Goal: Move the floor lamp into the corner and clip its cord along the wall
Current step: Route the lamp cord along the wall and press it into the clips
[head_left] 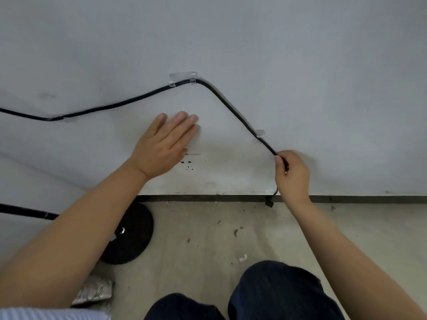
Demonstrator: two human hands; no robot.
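Wall (300, 54): You have the cord (129, 101) strung across it as a peak. If you pull hard, the stick-on clips could peel off the paint. That is a judgement, not something seen.
Lamp base (136, 236): It sits on the floor (208, 239) at about 8 o'clock from your knees, close to the skirting, partly under your left forearm. Whether that spot is the corner cannot be told.
Cord: Its long axis runs from the 9 o'clock edge, rises to the top clip, then falls toward 4 o'clock into your right hand (292, 174). The free end (268, 202) points down at the floor, just at the skirting.
Left hand (165, 146): Your grip is released, palm flat on the wall above the socket (193, 161), holding nothing.
Right hand: Your grip is pinched on the cord just below the lower clip. Tugging toward 5 o'clock could pop the cord out of it.
Top clip (183, 78): The cord bends sharply here, so strain gathers at this point.
Lower clip (260, 133): The cord passes through it.
Left clip (65, 118): Small and blurred; you cannot tell whether it is fully closed.
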